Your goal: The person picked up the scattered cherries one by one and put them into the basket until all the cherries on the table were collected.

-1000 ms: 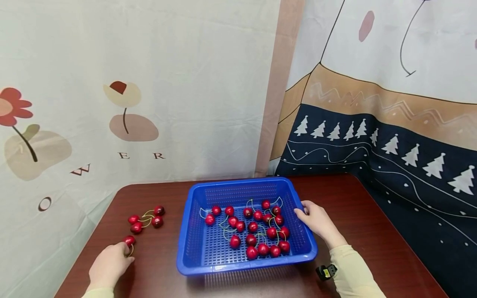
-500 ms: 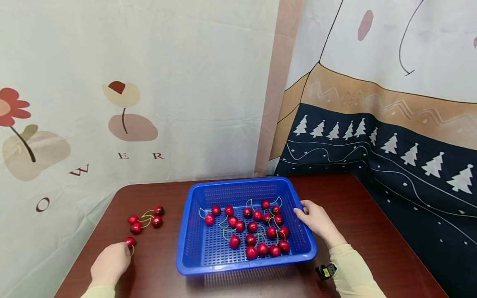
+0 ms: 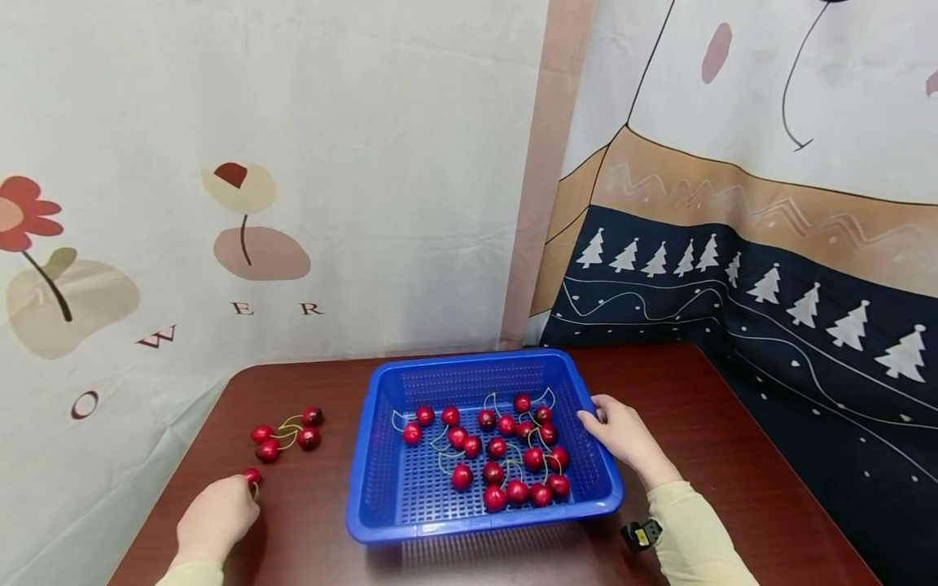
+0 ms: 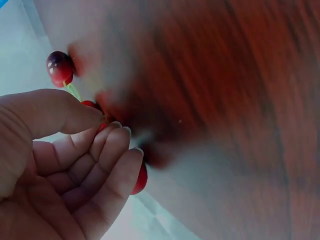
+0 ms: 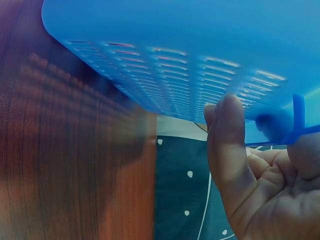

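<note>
My left hand [image 3: 217, 518] is at the table's left side, thumb and fingertips pinched together at a stemmed red cherry [image 3: 252, 475]. In the left wrist view the fingers partly hide a cherry [image 4: 141, 180]; most of its stem is hidden. Just beyond lies a loose group of several cherries [image 3: 309, 438] with green stems. My right hand [image 3: 625, 434] grips the right rim of a blue plastic basket [image 3: 357, 480]. From below, the right wrist view has the thumb against the slotted wall and the fingers at the rim. Many stemmed cherries [image 3: 462, 476] lie in the basket, mostly toward its right half.
The dark red-brown wooden table [image 3: 315, 537] carries everything. Behind it hangs a pale printed cloth [image 3: 410, 203], and a navy cloth with white trees [image 3: 733, 301] hangs at the right. A small black device [image 3: 641, 535] is on the right wrist.
My left thumb has drawn in under the hand, and the cherry beside it has shifted slightly. The right hand and basket have stayed in place.
</note>
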The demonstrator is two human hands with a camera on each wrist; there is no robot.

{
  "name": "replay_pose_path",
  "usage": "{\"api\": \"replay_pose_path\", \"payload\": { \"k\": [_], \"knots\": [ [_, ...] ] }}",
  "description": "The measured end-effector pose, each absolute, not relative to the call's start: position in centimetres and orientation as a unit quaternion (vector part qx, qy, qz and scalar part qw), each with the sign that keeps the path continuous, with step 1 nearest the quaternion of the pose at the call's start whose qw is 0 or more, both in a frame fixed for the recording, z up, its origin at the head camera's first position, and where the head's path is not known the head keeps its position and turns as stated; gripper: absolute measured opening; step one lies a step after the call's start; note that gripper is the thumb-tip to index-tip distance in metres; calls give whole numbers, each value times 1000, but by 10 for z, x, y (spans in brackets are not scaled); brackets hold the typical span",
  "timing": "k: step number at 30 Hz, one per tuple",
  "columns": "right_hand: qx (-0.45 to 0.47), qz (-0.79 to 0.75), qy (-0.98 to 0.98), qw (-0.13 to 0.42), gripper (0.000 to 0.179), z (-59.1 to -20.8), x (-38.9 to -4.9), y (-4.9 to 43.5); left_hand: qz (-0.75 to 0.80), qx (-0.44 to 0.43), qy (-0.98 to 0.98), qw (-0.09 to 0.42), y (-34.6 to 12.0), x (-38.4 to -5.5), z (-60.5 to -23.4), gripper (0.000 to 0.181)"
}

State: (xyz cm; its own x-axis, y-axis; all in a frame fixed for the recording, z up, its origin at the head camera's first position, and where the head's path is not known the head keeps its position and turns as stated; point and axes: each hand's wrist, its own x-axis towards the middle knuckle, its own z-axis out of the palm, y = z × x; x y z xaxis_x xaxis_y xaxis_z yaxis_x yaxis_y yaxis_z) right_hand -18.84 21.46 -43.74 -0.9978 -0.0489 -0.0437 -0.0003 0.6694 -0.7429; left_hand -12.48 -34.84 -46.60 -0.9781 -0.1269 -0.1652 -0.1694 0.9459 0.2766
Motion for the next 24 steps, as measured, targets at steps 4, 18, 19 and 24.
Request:
{"api": "replay_pose_path", "payload": {
  "k": [4,18,19,24],
  "knots": [
    [-16,-408,912,32,43,-437,-188,214,150,-89,983,66,-350,-123,-459,8],
    [-18,-409,912,29,44,-436,-188,215,176,-82,981,-26,-348,-117,-434,5],
    [-18,-410,911,29,44,-436,-188,215,179,-80,980,-32,-347,-117,-432,5],
    [-20,-411,911,29,44,-436,-188,215,183,-63,977,-83,-340,-116,-423,6]
  ]
}}
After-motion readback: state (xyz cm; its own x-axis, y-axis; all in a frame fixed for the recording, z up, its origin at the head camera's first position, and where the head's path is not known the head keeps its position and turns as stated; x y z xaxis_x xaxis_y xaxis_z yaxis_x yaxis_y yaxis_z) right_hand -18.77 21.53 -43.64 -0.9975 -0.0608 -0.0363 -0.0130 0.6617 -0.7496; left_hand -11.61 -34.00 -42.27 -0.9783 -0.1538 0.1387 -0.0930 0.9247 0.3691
